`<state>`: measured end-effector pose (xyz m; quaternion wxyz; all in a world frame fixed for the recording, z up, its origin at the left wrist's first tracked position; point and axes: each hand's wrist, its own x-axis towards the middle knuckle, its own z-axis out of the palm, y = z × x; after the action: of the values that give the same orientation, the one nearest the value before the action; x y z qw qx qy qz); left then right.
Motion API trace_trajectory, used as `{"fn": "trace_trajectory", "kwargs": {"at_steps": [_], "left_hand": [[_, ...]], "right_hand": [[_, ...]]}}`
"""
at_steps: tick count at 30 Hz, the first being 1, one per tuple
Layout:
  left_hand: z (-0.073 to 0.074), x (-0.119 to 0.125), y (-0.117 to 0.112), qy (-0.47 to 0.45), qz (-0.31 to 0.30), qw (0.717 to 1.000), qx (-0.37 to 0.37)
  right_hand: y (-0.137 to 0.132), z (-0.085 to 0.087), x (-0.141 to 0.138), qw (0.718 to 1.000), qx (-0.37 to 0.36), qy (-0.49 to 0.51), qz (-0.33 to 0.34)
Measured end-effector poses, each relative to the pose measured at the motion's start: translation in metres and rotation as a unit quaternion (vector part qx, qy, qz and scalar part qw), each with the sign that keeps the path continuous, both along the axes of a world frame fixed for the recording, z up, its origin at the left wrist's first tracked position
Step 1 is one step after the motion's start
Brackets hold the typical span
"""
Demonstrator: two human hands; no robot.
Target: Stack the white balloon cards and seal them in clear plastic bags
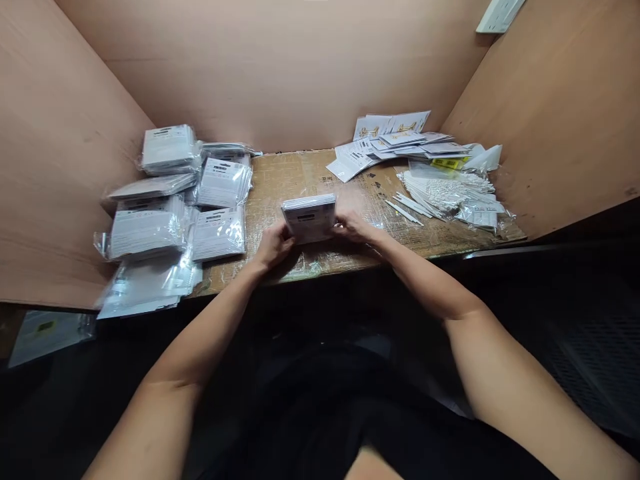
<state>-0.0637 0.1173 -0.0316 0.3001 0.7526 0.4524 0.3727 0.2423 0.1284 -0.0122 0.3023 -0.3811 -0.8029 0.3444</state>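
A stack of printed cards (311, 223) stands tilted up near the front edge of the cardboard-covered table, its top edges showing several layers. My left hand (276, 244) grips the stack at its left side, fingers curled round the edge. On the opposite side my right hand (351, 225) is closed on the stack's right edge. The fingertips behind the stack are hidden. Left of my hands lie bundles of similar cards in clear plastic bags, the nearest being a bagged bundle (219, 233).
More bagged bundles (149, 230) pile up at the left wall. At the back right lie loose cards (400, 137). Thin white sticks (435, 190) lie in front of them, beside clear plastic packets (477, 213). Wooden panels (300, 67) enclose the table at the back and both sides.
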Motion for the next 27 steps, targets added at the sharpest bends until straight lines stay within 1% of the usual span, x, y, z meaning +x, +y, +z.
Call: {"fn": "trace_trajectory", "kwargs": {"at_steps": [1, 3, 5, 6, 7, 8, 9, 10, 11, 12, 13, 15, 16, 17, 18, 19, 21, 22, 24, 25, 26, 27], "left_hand": [[-0.002, 0.001, 0.0, 0.003, 0.002, 1.0, -0.001], [0.001, 0.006, -0.001, -0.021, 0.003, 1.0, -0.008], [0.007, 0.014, -0.002, -0.09, -0.014, 0.995, -0.041], [0.011, 0.017, -0.004, -0.136, -0.023, 0.988, -0.069], [0.013, 0.019, -0.006, -0.185, -0.028, 0.977, -0.101], [0.016, 0.02, -0.008, -0.227, -0.029, 0.964, -0.133], [0.017, 0.019, -0.01, -0.253, -0.027, 0.953, -0.164], [0.019, 0.016, -0.012, -0.256, -0.028, 0.948, -0.189], [0.021, 0.012, -0.012, -0.236, -0.034, 0.95, -0.203], [0.023, 0.007, -0.012, -0.199, -0.039, 0.959, -0.198], [0.026, 0.002, -0.01, -0.152, -0.036, 0.973, -0.17], [0.035, -0.002, -0.003, -0.052, -0.012, 0.997, -0.059], [0.039, 0.0, 0.001, -0.004, -0.004, 1.0, 0.0], [0.043, 0.005, 0.005, 0.048, -0.011, 0.998, 0.039], [0.046, 0.013, 0.009, 0.105, -0.036, 0.992, 0.052], [0.047, 0.022, 0.012, 0.165, -0.071, 0.983, 0.046], [0.045, 0.041, 0.016, 0.264, -0.128, 0.956, 0.013], [0.043, 0.048, 0.017, 0.297, -0.141, 0.945, 0.0], [0.037, 0.054, 0.022, 0.324, -0.155, 0.933, -0.016], [0.033, 0.054, 0.026, 0.321, -0.166, 0.932, -0.02], [0.03, 0.053, 0.031, 0.306, -0.168, 0.937, -0.01], [0.028, 0.05, 0.037, 0.284, -0.17, 0.944, 0.007]], "right_hand": [[-0.002, -0.001, 0.0, 1.0, 0.001, -0.009, 0.002], [-0.006, 0.003, -0.003, 0.999, 0.003, -0.042, -0.014], [-0.011, 0.012, -0.009, 0.996, -0.001, -0.062, -0.065], [-0.015, 0.017, -0.013, 0.994, -0.015, -0.05, -0.094], [-0.02, 0.022, -0.017, 0.992, -0.044, -0.019, -0.114], [-0.024, 0.026, -0.02, 0.988, -0.088, 0.024, -0.122], [-0.029, 0.029, -0.023, 0.98, -0.142, 0.071, -0.117], [-0.034, 0.032, -0.025, 0.969, -0.197, 0.111, -0.102], [-0.038, 0.033, -0.026, 0.955, -0.247, 0.139, -0.083], [-0.041, 0.034, -0.026, 0.943, -0.286, 0.155, -0.069], [-0.044, 0.033, -0.026, 0.933, -0.315, 0.162, -0.066], [-0.048, 0.03, -0.027, 0.917, -0.348, 0.17, -0.092], [-0.051, 0.027, -0.027, 0.913, -0.354, 0.171, -0.112], [-0.054, 0.023, -0.027, 0.912, -0.351, 0.17, -0.131], [-0.06, 0.018, -0.027, 0.914, -0.34, 0.165, -0.147], [-0.067, 0.014, -0.025, 0.92, -0.323, 0.155, -0.162], [-0.09, 0.005, -0.021, 0.934, -0.269, 0.118, -0.201], [-0.105, 0.002, -0.018, 0.942, -0.231, 0.091, -0.227], [-0.137, -0.002, -0.013, 0.946, -0.119, 0.03, -0.3], [-0.152, -0.003, -0.012, 0.94, -0.05, 0.001, -0.336], [-0.164, -0.003, -0.014, 0.933, 0.017, -0.026, -0.359], [-0.173, -0.002, -0.019, 0.927, 0.075, -0.053, -0.363]]}}
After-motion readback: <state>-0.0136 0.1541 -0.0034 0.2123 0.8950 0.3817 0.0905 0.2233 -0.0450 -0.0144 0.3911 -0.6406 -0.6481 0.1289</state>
